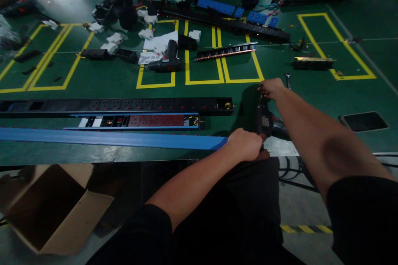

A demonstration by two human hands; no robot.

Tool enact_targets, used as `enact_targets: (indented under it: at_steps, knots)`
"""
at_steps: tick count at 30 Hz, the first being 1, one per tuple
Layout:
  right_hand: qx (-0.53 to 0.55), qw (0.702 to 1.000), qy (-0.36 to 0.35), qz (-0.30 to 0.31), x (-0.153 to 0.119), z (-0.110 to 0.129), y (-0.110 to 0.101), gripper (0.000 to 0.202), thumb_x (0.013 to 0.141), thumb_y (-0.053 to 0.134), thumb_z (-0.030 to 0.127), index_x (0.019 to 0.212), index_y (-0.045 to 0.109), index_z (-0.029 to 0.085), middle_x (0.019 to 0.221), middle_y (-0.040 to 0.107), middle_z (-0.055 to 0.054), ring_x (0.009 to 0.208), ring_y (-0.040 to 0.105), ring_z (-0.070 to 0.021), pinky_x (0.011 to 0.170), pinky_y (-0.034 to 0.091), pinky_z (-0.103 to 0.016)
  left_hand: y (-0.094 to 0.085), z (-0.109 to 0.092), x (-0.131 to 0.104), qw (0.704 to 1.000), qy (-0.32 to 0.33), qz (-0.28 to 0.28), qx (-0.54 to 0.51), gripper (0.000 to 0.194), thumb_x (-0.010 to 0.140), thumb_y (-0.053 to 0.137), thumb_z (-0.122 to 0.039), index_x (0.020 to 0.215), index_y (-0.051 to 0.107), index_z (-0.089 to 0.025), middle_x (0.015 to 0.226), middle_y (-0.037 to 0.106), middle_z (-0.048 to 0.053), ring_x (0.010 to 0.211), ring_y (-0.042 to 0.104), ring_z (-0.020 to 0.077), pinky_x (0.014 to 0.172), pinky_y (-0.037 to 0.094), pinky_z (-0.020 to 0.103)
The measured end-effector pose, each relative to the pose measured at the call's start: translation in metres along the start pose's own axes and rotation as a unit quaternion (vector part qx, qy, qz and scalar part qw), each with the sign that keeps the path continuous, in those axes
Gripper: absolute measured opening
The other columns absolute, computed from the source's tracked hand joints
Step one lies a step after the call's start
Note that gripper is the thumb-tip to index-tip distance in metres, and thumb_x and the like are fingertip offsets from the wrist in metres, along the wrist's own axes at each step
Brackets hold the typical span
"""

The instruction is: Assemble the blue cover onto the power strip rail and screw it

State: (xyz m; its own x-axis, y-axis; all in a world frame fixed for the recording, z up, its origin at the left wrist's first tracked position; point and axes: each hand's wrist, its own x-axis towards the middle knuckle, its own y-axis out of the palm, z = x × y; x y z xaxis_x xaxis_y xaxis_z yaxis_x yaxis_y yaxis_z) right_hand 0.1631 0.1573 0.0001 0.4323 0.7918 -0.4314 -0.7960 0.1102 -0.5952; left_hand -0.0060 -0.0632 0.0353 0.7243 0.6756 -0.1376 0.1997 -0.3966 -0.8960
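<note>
- Drills: 2. One black drill (264, 120) is between my hands near the desk's front edge; a second drill (168, 61) lies farther back, left of it.
- My left hand (248, 144): curled closed at the near end of the black drill, grip partly hidden.
- My right hand (271, 87): narrow, fingertips pinched at its far, nose end.
- Long strips on my left: 3, roughly parallel. Black socket strip (137, 106) farthest, brown-socket strip (157, 121) in the middle, blue strip (124, 138) nearest me, its right end beside my left hand.
- Phone: 1 (363, 121), flat, to my right, near the front edge.
- Cardboard box: 1 (66, 211), open, below the desk (93, 156), left side.
- Far side: white pieces, blue socket blocks, dark parts; clutter, too mixed to count.
- Open room: green surface between the black socket strip's right end and the black drill, plus a patch between that drill and the phone.
</note>
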Motion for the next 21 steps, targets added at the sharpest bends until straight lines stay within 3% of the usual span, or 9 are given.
enact_targets:
  at_steps: [12,17,21]
  knots:
    - [-0.090,0.995,-0.038,0.006,0.004,-0.004,-0.001,0.021,0.092,0.057,0.033,0.099,0.066,0.015,0.064,0.062,-0.004,0.052,0.050,-0.0122,0.047,0.045,-0.026,-0.001,0.001,0.000,1.000,0.007,0.005,-0.004,0.050,0.090,0.046,-0.056,0.119,0.061,-0.017,0.095,0.073,0.013,0.088,0.069,0.0279,0.071,0.045,0.039]
    - [-0.150,0.985,-0.090,-0.012,0.005,-0.009,-0.006,0.018,0.088,0.060,0.029,0.084,0.068,0.013,0.066,0.062,-0.009,0.061,0.057,-0.0181,0.059,0.050,-0.034,0.002,0.001,0.002,1.000,0.011,0.001,-0.005,0.051,0.089,0.046,-0.055,0.119,0.061,-0.017,0.095,0.073,0.014,0.089,0.069,0.0295,0.073,0.046,0.042]
    - [-0.117,0.989,-0.088,0.004,-0.001,-0.012,-0.013,0.019,0.089,0.058,0.030,0.082,0.068,0.014,0.077,0.063,-0.012,0.077,0.060,-0.0242,0.073,0.050,-0.042,0.003,0.001,0.002,1.000,0.008,-0.002,-0.001,0.049,0.088,0.046,-0.055,0.117,0.061,-0.017,0.099,0.073,0.013,0.091,0.068,0.0295,0.074,0.047,0.042]
